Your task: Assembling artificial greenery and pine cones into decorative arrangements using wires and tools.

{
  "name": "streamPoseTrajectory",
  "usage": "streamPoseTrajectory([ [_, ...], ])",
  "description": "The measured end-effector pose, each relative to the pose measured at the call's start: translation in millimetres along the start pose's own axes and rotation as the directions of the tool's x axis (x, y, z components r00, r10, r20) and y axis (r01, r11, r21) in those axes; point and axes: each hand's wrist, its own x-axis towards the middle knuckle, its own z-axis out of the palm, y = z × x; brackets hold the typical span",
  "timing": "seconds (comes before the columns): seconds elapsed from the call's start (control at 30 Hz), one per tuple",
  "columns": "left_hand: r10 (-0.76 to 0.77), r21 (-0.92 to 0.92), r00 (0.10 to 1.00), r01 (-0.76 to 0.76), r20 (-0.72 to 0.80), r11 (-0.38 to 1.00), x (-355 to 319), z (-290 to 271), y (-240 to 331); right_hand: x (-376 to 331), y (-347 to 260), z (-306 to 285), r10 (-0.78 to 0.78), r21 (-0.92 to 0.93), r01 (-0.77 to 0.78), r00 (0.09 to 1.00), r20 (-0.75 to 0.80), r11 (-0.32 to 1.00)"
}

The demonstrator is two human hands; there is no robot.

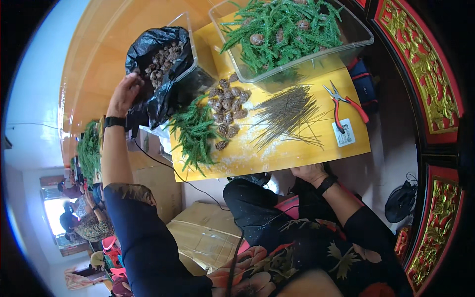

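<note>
My left hand (pixel 124 95) is at the side of a black plastic bag (pixel 174 101), its fingers curled against the bag's rim. Brown pine cones (pixel 162 64) fill the bag, which lines a clear plastic bin (pixel 203 62). My right hand (pixel 309 173) is low by the near edge of the yellow board (pixel 292 153); its fingers are partly hidden. Between the hands on the board lie green artificial fir sprigs (pixel 194 129), a heap of frosted pine cones (pixel 227 103), a bundle of thin dark wires (pixel 287 111) and red-handled pliers (pixel 341 104).
A large clear bin (pixel 307 64) of green sprigs with cones stands at the far side. White flakes dust the board. A cable (pixel 166 166) runs from my left wrist. Cardboard (pixel 208 227) lies below, a carved red-and-gold panel (pixel 420 64) rises at right, and people (pixel 86 222) sit far left.
</note>
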Motion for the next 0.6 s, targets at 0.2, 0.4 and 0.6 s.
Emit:
streamPoseTrajectory([
  [0.2, 0.182, -0.367, 0.972, -0.117, 0.150, 0.923, -68.6, 41.0, 29.7, -2.9, 2.9, 7.1, 0.033, 0.049, -0.034, 0.999, 0.023, 0.998],
  [0.4, 0.231, -0.453, 0.907, -0.051, 0.352, 0.890, -117.4, 92.4, 12.0, 1.0, -1.3, 0.8, 0.047, 0.072, -0.051, 0.997, 0.063, 0.996],
  [0.6, 0.075, -0.259, 0.880, 0.055, 0.469, 0.964, -130.1, 149.2, -34.3, 5.4, -3.2, 1.0, 0.049, 0.090, -0.049, 0.999, -0.003, 0.995],
])
